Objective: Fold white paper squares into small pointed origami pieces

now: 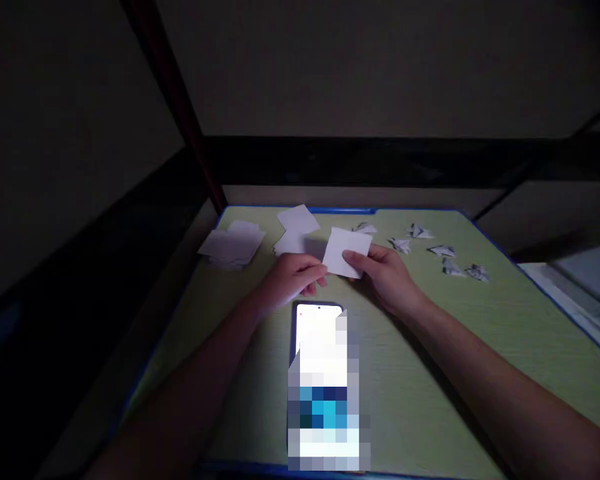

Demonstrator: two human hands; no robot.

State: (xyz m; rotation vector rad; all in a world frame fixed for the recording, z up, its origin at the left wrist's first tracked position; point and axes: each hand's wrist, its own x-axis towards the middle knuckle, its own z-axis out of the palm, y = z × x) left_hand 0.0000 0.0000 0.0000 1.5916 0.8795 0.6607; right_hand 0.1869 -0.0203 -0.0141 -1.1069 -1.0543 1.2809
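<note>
A small square sheet of white paper [341, 249] is held up above the table. My right hand [387, 273] grips it from the right, thumb flat on its face and the fingers mostly hidden behind. At the lower left corner, the thumb of my left hand [294, 275] meets the paper; its other fingers curl underneath, partly out of sight. Just beyond my left hand lie loose white paper squares [299, 219]. Below both hands, a phone with a lit screen [319, 333] lies on the table, its lower part pixelated.
A stack of white paper squares [233, 245] sits at the table's left. Several small folded paper pieces [441, 251] are scattered at the back right. The green table [480, 347] has a blue edge, with dark walls behind it. Pale flat sheets [575, 300] lie beyond the right edge.
</note>
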